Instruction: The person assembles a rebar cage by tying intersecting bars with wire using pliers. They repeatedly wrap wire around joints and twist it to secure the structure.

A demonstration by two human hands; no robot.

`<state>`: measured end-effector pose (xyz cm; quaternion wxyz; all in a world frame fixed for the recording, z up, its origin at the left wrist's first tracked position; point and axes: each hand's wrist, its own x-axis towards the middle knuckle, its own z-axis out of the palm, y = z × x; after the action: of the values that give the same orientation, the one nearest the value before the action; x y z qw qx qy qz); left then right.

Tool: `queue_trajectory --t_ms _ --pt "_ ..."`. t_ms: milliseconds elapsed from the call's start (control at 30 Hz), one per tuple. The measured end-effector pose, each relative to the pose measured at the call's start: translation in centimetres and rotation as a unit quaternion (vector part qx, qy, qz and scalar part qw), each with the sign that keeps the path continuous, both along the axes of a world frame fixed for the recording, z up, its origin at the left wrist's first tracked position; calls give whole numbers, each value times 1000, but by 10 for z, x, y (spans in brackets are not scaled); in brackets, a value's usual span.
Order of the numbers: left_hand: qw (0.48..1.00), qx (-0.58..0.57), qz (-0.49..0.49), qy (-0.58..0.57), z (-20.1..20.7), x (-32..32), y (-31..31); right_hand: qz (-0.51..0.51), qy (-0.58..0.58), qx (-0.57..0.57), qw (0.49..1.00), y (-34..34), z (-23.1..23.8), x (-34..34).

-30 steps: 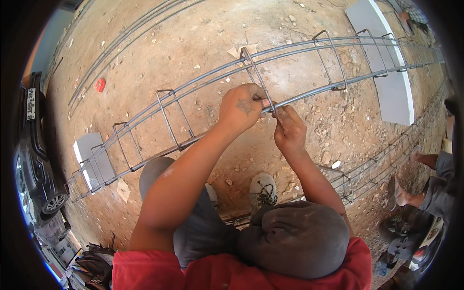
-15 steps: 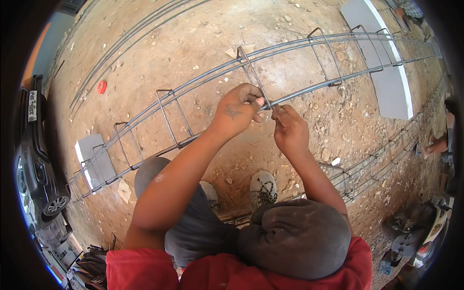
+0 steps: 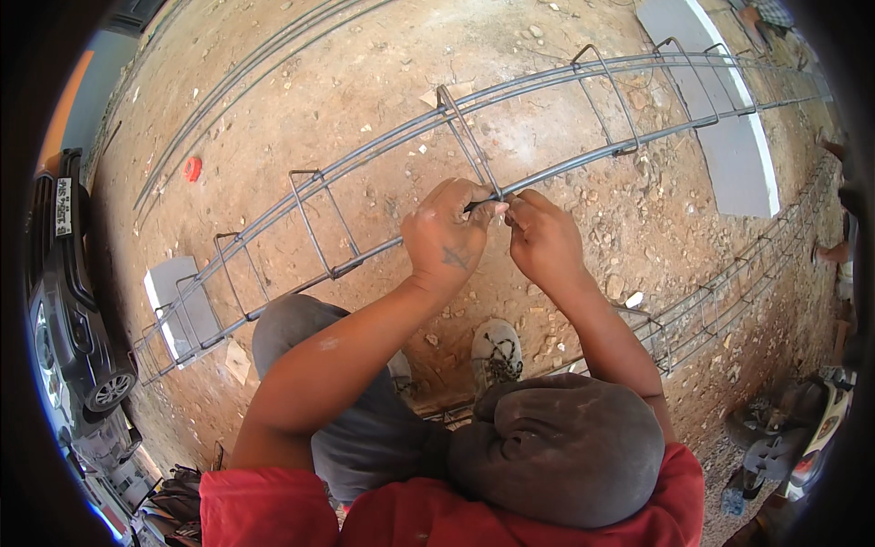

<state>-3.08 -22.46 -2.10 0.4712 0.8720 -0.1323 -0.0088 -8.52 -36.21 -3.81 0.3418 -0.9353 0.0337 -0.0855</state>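
A long rebar cage point(image 3: 565, 169) runs across in front of me, its bars joined by square stirrups point(image 3: 472, 146). My left hand point(image 3: 447, 232) is closed over the near bar, just left of where one stirrup's lower corner meets it. The thumb and fingertips point toward that corner. Right beside it, my right hand point(image 3: 547, 239) is closed in a pinch just below the same bar. Whatever sits between its fingertips is too small to make out. The two hands' fingertips nearly touch.
Grey slabs point(image 3: 734, 173) point(image 3: 187, 273) lie under the cage's ends. A second rebar cage point(image 3: 711, 314) lies to the right. Loose bars point(image 3: 219, 87) and a red object point(image 3: 192, 170) are on the dirt, far left. A dark car point(image 3: 77, 319) stands left. Other people show at the right edge.
My left hand has turned and lowered, its fingers moving from beside the stirrup onto the near bar. My right hand has shifted slightly left, closer to it.
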Motion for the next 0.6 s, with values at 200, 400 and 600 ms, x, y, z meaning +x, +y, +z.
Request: queue_trajectory --t_ms 200,400,600 --pt "990 -27 -43 -133 -8 -1 3 18 31 17 999 -6 16 -2" --pt "968 21 -99 -230 -7 -1 8 -10 117 93 989 -17 59 -8" --pt "952 47 -85 -292 -10 0 5 26 78 46 996 5 78 5"
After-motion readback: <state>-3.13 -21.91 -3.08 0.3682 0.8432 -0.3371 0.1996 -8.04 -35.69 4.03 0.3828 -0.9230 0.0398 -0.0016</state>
